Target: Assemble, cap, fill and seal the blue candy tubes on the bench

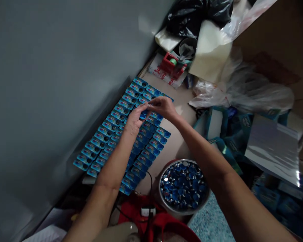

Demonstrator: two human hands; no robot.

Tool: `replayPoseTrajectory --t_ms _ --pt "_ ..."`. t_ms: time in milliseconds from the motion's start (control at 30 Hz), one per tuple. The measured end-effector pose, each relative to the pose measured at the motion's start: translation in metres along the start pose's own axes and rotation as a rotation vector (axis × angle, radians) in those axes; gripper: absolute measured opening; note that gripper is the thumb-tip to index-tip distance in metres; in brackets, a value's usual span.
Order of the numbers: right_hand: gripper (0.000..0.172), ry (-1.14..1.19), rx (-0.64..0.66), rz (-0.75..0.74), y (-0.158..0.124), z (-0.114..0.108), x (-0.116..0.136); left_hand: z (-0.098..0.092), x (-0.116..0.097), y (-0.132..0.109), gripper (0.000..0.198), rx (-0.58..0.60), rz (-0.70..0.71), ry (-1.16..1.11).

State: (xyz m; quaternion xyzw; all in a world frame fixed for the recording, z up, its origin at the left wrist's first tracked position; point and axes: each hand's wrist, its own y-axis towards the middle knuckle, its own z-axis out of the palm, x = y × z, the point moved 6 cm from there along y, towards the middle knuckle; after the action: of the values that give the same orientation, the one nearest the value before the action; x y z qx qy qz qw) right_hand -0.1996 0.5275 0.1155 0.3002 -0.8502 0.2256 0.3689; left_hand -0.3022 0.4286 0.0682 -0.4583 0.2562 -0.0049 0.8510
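My left hand (136,117) and my right hand (164,106) meet above rows of small blue cards (108,126). The fingers of both are pinched together at the tips, round something small that I cannot make out. A shiny blue round piece (142,116) shows just under my left fingers; whether it is held or lies on a card is unclear. Cards in the row along the wall have dark round spots, while those nearer the right edge carry blue discs. A round metal bowl (161,198) full of blue and silver caps (184,185) stands below my right forearm.
A grey wall (53,67) borders the cards on the left. Behind them are a red tape dispenser (169,64), black plastic bags (189,16) and a cream sheet (212,50). Clear plastic bags (257,84) and blue boxes (217,121) crowd the right. A red cloth (133,205) lies in front.
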Motion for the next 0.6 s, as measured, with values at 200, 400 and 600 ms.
replayPoseTrajectory --t_ms 200,400,600 --pt "0.025 -0.045 -0.077 0.160 0.014 -0.016 -0.017 0.017 0.014 0.003 0.006 0.125 0.003 0.063" --pt "0.023 -0.397 -0.104 0.201 0.056 -0.014 -0.028 0.012 -0.004 0.007 0.017 0.116 -0.036 -0.062" --pt "0.020 -0.586 0.076 0.336 0.088 -0.008 -0.042 0.003 -0.012 0.004 0.035 0.203 -0.128 -0.129"
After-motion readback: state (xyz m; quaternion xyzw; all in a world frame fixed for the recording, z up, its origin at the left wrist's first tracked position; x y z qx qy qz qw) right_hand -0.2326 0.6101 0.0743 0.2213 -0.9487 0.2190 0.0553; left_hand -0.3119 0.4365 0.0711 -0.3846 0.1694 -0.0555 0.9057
